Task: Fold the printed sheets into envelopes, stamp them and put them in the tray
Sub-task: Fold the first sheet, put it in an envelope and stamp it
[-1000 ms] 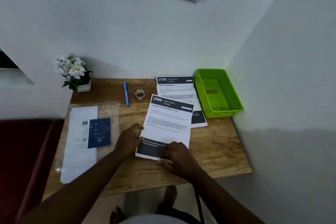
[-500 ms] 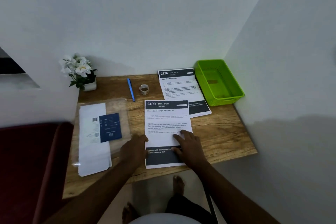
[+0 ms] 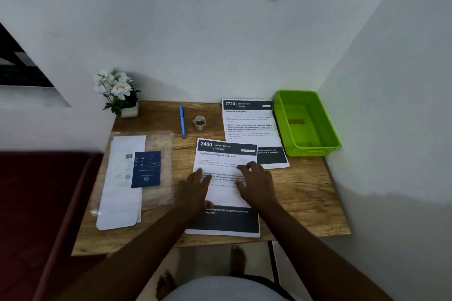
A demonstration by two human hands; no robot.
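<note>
A printed sheet headed 2400 point(image 3: 226, 151) lies flat on the wooden table point(image 3: 305, 198), squared to its front edge. My left hand point(image 3: 194, 190) rests on the sheet's left side, fingers stretched forward. On its middle right lies my right hand point(image 3: 256, 183), fingers spread and a little bent. Behind it, a second sheet headed 2720 point(image 3: 248, 120) is partly covered by the first. The green tray point(image 3: 307, 122), holding nothing, stands at the table's back right corner.
A clear plastic sleeve with a white envelope and a dark blue card point(image 3: 145, 168) lies at the left. A blue pen point(image 3: 182, 124) and a small tape roll point(image 3: 199, 122) sit near the back. A flower pot point(image 3: 119, 95) stands back left. Walls close off the back and right.
The 2400 sheet was turned from slanted to straight and slid toward the front edge. Both hands then moved up from its lower part to its middle.
</note>
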